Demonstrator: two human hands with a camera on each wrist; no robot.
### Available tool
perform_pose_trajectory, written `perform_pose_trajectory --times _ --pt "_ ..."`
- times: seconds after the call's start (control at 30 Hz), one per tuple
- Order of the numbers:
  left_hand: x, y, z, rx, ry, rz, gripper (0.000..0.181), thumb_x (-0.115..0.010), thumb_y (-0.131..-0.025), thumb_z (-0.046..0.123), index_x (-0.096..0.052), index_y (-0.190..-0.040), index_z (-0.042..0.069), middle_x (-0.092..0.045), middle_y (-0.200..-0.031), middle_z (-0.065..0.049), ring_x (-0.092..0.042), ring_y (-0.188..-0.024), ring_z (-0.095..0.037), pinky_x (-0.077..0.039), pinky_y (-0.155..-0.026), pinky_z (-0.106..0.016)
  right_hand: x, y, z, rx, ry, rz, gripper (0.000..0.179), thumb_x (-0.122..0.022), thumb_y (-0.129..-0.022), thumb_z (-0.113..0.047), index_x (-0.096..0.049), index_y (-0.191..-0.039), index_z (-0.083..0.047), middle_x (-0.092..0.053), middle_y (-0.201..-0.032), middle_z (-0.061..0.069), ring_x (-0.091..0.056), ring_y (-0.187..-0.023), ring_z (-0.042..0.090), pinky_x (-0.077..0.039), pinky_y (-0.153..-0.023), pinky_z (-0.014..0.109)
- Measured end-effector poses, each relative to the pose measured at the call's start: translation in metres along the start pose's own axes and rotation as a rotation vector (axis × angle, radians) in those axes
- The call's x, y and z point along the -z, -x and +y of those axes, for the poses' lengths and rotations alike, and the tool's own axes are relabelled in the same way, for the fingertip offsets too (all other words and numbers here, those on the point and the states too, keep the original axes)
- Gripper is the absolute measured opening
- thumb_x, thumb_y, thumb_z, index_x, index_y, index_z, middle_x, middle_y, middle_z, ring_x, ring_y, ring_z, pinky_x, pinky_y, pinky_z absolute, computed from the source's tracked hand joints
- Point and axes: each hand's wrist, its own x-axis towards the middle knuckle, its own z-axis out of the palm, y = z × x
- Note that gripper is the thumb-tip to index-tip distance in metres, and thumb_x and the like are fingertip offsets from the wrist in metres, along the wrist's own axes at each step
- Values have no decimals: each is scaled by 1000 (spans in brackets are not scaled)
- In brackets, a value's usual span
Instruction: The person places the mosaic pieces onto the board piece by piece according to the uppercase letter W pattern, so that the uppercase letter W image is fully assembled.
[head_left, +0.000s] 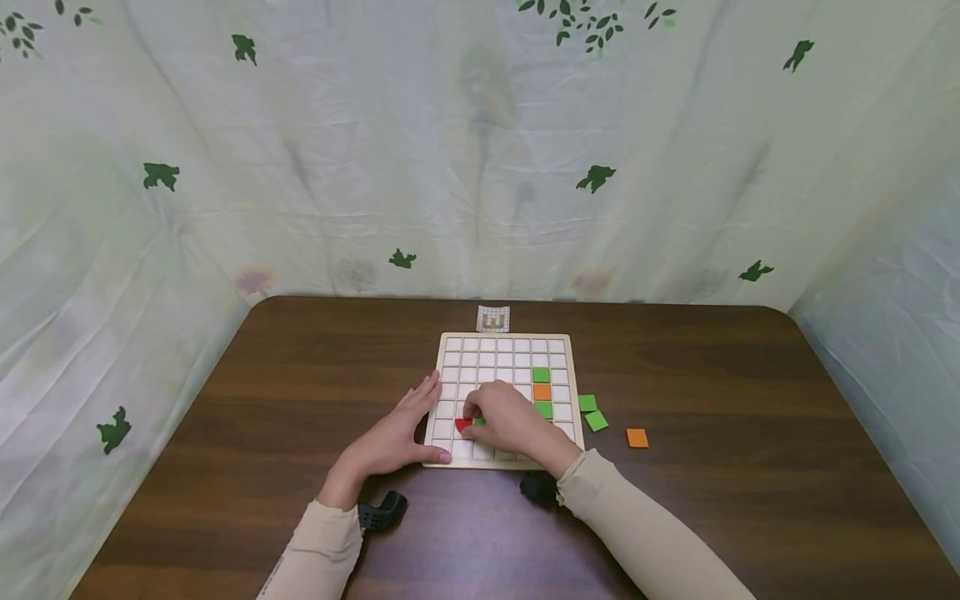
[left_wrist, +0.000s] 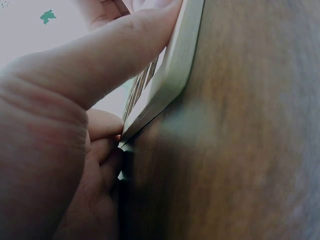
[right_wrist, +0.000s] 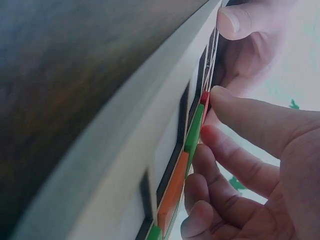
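A white gridded board (head_left: 487, 359) with a pale wooden rim lies on the table. My right hand (head_left: 513, 419) reaches over its front part, thumb and index finger pinching a red tile (right_wrist: 205, 97) at the left of a row. Right beside that tile, a green tile (right_wrist: 194, 132) and an orange tile (right_wrist: 173, 192) follow in the right wrist view. Along the board's left edge lies my left hand (head_left: 390, 433), fingers extended, its thumb on the front-left corner. Green (head_left: 541, 375) and orange (head_left: 542, 392) tiles fill squares in a right-hand column. My right hand hides some squares.
Just right of the board lie two loose green tiles (head_left: 596, 421), and farther right an orange tile (head_left: 637, 438). A small printed card (head_left: 493, 318) touches or nearly touches the board's back edge. Pale curtains (head_left: 337, 167) with leaf shapes hang behind the brown table (head_left: 712, 375).
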Motion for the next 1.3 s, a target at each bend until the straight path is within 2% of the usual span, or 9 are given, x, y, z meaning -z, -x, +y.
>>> perform_pose_trajectory --times 0.23,0.43,0.57,0.83,0.97,1.13,1.3 --pt "-1 1 0 4 -3 2 109 -83 -82 43 -19 -159 -2 -7 -168 -13 -6 -153 -35 -13 -122 -53 9 9 6 -18 -104 26 15 -79 -87 -20 -74 -95 -9 -70 -89 -2 -62 -87 16 -52 -81 32" --pt "-1 1 0 18 -9 -2 109 -83 -82 43 -19 -159 -1 -7 -168 -12 -6 -154 -34 -13 -123 -52 24 29 21 -54 -230 46 19 -77 -89 -18 -73 -103 -7 -70 -98 1 -63 -91 20 -53 -82 36" --pt "0 1 0 28 -14 -10 110 -83 -81 43 -18 -159 -1 -6 -168 -12 -5 -154 -33 -12 -123 -51 34 44 35 -84 -271 81 19 -77 -90 -20 -73 -104 -9 -70 -100 1 -63 -93 22 -53 -82 37" --pt "0 1 -1 39 -14 -19 112 -84 -81 43 -16 -160 1 -5 -169 -9 -4 -154 -30 -11 -124 -49 49 69 57 -148 -282 139 21 -79 -87 -19 -73 -105 -9 -68 -99 4 -60 -92 24 -50 -73 35" --pt "0 1 -1 40 -13 -17 112 -84 -81 43 -16 -160 1 -5 -169 -8 -4 -154 -30 -11 -124 -49 53 81 66 -179 -271 164 23 -80 -87 -20 -73 -106 -10 -67 -101 3 -58 -92 25 -49 -74 35" --pt "0 1 0 36 -16 -18 111 -84 -81 43 -16 -160 1 -5 -169 -9 -4 -154 -30 -11 -124 -49 55 94 82 -238 -257 195 26 -79 -89 -21 -72 -110 -9 -66 -103 2 -55 -84 21 -49 -70 34" --pt "0 0 0 17 -12 -18 112 -84 -81 42 -16 -159 0 -5 -169 -10 -4 -154 -29 -10 -124 -49 57 106 94 -259 -274 205 26 -78 -89 -20 -71 -112 -9 -67 -106 6 -54 -81 19 -49 -67 34"
